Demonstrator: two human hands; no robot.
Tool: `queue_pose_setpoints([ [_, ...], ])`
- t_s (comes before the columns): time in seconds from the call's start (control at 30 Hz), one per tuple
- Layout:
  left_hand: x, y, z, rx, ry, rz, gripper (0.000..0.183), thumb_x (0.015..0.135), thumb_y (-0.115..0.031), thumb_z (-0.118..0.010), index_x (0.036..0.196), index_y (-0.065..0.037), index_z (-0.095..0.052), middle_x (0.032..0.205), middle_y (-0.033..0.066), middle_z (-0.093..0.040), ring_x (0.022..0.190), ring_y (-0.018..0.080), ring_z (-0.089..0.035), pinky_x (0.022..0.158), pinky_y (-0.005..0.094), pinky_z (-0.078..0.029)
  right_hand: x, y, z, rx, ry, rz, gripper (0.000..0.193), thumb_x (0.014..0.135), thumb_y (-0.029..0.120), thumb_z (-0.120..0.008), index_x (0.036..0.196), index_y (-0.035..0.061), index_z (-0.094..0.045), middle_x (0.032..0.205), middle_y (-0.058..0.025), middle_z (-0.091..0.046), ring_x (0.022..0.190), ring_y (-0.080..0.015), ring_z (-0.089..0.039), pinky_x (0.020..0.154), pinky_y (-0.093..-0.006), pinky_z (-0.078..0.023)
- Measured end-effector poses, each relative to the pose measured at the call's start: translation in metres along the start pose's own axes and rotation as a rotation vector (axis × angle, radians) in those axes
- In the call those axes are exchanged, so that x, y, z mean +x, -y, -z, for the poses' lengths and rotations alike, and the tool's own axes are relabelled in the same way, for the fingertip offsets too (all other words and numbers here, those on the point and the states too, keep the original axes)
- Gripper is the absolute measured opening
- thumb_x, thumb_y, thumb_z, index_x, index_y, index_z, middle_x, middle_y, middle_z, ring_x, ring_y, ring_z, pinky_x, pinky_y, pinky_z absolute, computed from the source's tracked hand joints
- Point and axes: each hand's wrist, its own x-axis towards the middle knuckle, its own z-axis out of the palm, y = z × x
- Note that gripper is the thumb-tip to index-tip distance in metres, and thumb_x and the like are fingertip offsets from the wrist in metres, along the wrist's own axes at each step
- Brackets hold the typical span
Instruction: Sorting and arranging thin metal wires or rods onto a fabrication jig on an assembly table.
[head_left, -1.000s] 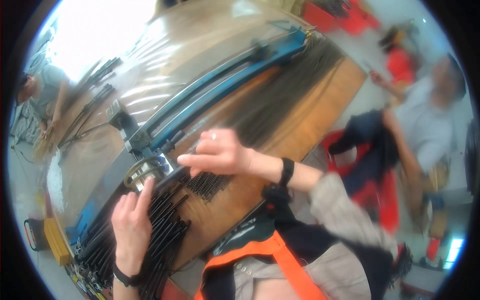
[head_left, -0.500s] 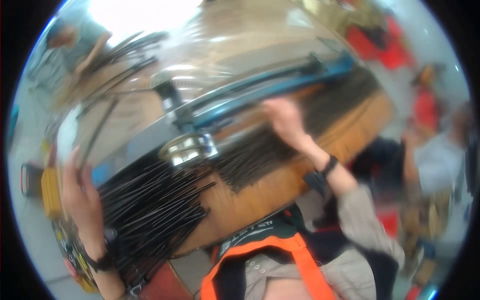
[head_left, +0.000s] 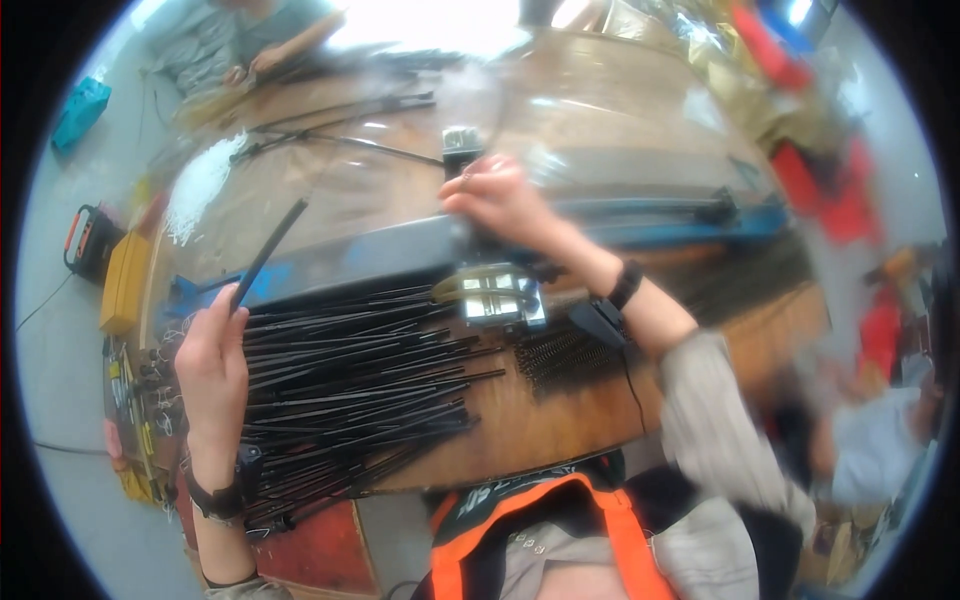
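- Over the left end of the worktop (head_left: 575,428), the left hand (head_left: 213,365) gripped a black rod (head_left: 268,255), which was tilted, its free end pointing up toward the far edge.
- Above the worktop's middle, the right hand (head_left: 497,200) had its fingers curled in; whether they pinched anything, I could not tell.
- Between that hand and the near edge sat a shiny metal fixture (head_left: 490,305).
- Along the left half of the near edge lay a heap of dark rods (head_left: 350,375), roughly parallel.
- Toward the right edge ran a blue rail (head_left: 745,222).
- Near the left edge lay a white pile (head_left: 205,190).
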Motion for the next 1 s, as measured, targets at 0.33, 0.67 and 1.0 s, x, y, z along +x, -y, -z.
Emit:
queue_pose_setpoints([
  [0.33, 0.017, 0.008, -0.03, -0.031, 0.006, -0.05, 0.024, 0.093, -0.005, -0.061, 0.117, -0.004, -0.063, 0.086, 0.0171, -0.063, 0.074, 0.0323, -0.061, 0.068, 0.0374, -0.048, 0.0, -0.002, -0.009, -0.556, 0.111, 0.157, 0.006, 0.082, 0.017, -0.072, 0.077, 0.0159, -0.069, 0.063, -0.0001, -0.058, 0.08, -0.0213, -0.06, 0.098, -0.0418, -0.032],
  [0.67, 0.056, 0.0, -0.116, -0.042, 0.204, -0.256, 0.012, 0.087, -0.009, -0.06, 0.097, -0.01, -0.066, 0.079, 0.0134, -0.064, 0.074, 0.0333, -0.065, 0.062, 0.0426, -0.053, -0.159, -0.053, 0.223, -1.03, 0.004, -0.179, 0.006, 0.084, 0.011, -0.062, 0.079, 0.0115, -0.065, 0.079, -0.0057, -0.066, 0.084, -0.026, -0.06, 0.092, -0.0414, -0.039],
  [1.0, 0.082, -0.031, -0.195, -0.097, 0.165, -0.393, 0.017, 0.09, -0.022, -0.065, 0.084, -0.006, -0.062, 0.073, 0.0111, -0.059, 0.071, 0.0331, -0.061, 0.063, 0.0419, -0.051, -0.182, -0.062, 0.225, -0.899, -0.045, -0.293, 0.007, 0.086, 0.006, -0.065, 0.086, 0.0038, -0.058, 0.079, -0.0114, -0.055, 0.081, -0.0301, -0.055, 0.083, -0.0399, -0.042],
])
